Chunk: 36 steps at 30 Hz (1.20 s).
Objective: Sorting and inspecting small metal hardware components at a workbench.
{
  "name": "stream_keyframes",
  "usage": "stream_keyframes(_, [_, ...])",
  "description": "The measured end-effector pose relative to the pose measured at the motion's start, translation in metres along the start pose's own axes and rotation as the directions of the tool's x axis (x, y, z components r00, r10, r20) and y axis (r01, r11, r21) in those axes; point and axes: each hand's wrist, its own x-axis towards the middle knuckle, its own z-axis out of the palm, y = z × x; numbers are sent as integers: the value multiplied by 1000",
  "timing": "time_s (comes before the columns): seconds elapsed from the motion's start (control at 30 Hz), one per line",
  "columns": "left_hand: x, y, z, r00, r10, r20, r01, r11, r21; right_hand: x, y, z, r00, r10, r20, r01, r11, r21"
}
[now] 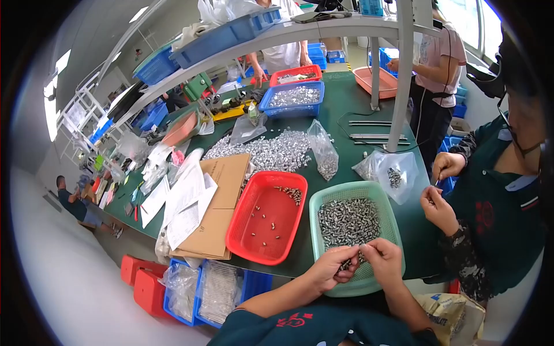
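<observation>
My left hand [334, 267] is half curled, with several small dark metal parts lying in its fingers. Thumb and fingers of my right hand [383, 259] are pinched together against the left fingertips; whatever they grip is too small to make out. Both hands are over the near part of a pale green basket [315, 230], which holds a heap of small cylindrical metal parts [350, 220]. Left of it stands a red tray [234, 233] with a few similar parts scattered inside and a small cluster in its far right corner.
Plastic bags of parts [323, 151] lie beyond the basket, near a spread of shiny silver pieces [268, 151] and a blue bin [293, 111]. Cardboard [222, 190] and papers [187, 202] lie left. A co-worker's hands [440, 210] are at right. A shelf post [399, 86] rises behind.
</observation>
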Motion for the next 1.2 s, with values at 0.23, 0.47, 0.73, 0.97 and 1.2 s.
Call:
stream_keyframes(0.23, [16, -8, 8, 970, 66, -232, -56, 997, 49, 2, -9, -28, 998, -4, -69, 3, 1000, -19])
stream_keyframes(0.47, [16, -6, 9, 993, 53, -109, -60, 996, -63, 14, 6, -33, 999, -39, 25, 41, 997, -66])
stream_keyframes(0.73, [10, -24, 7, 988, 156, -11, -156, 982, -102, 21, -1, -41, 972, -74, 224, 88, 995, -55])
stream_keyframes(0.97, [18, -18, 4, 961, 248, -119, -270, 931, -244, 24, 10, -34, 985, -29, 171, 25, 999, 23])
stream_keyframes(1.2, [14, -17, -4, 989, 91, -112, -109, 980, -167, 23, 0, -26, 986, -97, 134, 106, 992, -65])
